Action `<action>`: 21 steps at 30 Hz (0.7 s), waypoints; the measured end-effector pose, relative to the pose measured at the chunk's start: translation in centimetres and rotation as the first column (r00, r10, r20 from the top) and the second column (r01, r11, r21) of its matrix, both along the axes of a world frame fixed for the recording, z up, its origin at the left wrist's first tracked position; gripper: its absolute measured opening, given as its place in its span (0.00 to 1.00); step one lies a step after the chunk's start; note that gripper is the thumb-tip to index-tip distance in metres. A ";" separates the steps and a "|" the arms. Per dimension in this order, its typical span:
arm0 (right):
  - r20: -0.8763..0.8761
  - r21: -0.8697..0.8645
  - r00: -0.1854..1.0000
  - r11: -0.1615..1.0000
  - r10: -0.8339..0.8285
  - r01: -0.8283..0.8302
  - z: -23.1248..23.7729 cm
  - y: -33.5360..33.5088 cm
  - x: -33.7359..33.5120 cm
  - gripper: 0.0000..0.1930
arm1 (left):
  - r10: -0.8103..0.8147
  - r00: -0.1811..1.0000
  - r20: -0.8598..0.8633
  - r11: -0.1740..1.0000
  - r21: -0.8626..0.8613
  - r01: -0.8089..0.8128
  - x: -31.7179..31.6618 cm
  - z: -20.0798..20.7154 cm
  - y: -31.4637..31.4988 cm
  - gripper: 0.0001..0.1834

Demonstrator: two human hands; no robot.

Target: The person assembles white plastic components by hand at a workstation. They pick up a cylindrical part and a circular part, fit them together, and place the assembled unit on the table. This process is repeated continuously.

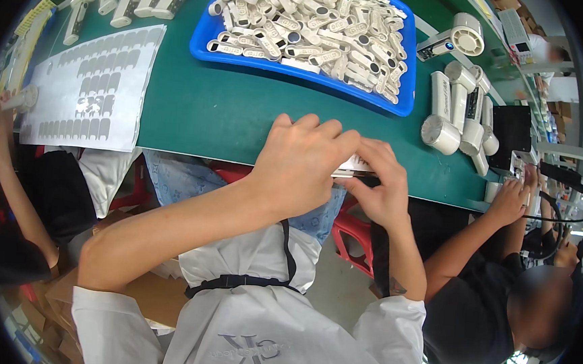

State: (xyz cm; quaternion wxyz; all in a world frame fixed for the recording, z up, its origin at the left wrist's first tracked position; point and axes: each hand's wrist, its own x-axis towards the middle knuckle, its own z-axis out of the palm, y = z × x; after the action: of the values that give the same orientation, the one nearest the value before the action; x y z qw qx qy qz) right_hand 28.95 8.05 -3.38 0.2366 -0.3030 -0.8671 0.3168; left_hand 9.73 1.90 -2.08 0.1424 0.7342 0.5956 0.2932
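White part (355, 163), probably light, stiff and slick, best taken by its edges, sits pinched between fingers and thumb of the right hand (384, 182), beside the left hand (304, 161), whose grip I can't see.

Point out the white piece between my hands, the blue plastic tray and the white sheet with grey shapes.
White piece (354, 165): head view, on its small exposed part.
Blue plastic tray (409, 68): head view, on its right rim.
White sheet with grey shapes (91, 89): head view, on its printed middle.
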 end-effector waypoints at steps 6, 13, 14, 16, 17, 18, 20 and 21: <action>0.008 -0.296 1.000 0.955 -0.028 0.029 0.3 1.3 0.3 0.30 | 0.047 0.988 0.146 0.999 -0.025 -0.044 0.1 0.1 0.7 0.19; 0.023 0.020 0.996 0.996 0.090 -0.091 -0.6 1.3 1.0 0.29 | 0.064 0.987 0.145 0.996 0.054 -0.072 0.4 -0.4 0.0 0.20; 0.018 0.061 0.992 0.990 0.126 -0.127 -0.8 1.3 1.1 0.30 | 0.064 0.989 0.135 0.997 0.041 -0.070 0.4 -0.6 -0.1 0.20; 0.043 0.136 0.988 0.979 0.146 -0.151 -1.0 1.7 1.3 0.30 | 0.061 0.992 0.115 0.998 0.015 -0.063 0.3 -0.5 0.0 0.20; 0.050 0.170 0.987 0.972 0.153 -0.160 -1.3 1.7 1.3 0.30 | 0.059 0.991 0.117 0.998 0.011 -0.060 0.2 -0.4 0.0 0.20; 0.044 0.188 0.986 0.968 0.160 -0.166 -1.3 1.6 1.2 0.30 | 0.056 0.991 0.120 0.998 0.008 -0.057 0.2 -0.4 0.0 0.19; 0.032 0.227 0.984 0.957 0.177 -0.179 -1.0 1.5 0.7 0.30 | 0.058 0.991 0.119 0.998 -0.001 -0.058 0.2 -0.3 0.0 0.19; 0.042 0.243 0.985 0.954 0.168 -0.173 -1.1 1.4 0.7 0.30 | 0.063 0.991 0.114 0.998 -0.007 -0.063 0.2 -0.4 -0.1 0.19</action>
State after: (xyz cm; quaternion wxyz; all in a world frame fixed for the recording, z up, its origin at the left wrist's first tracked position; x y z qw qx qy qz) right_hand 29.66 9.44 -4.50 0.2348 -0.1988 -0.9250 0.2228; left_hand 9.96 1.82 -2.43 0.1679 0.6968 0.6099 0.3380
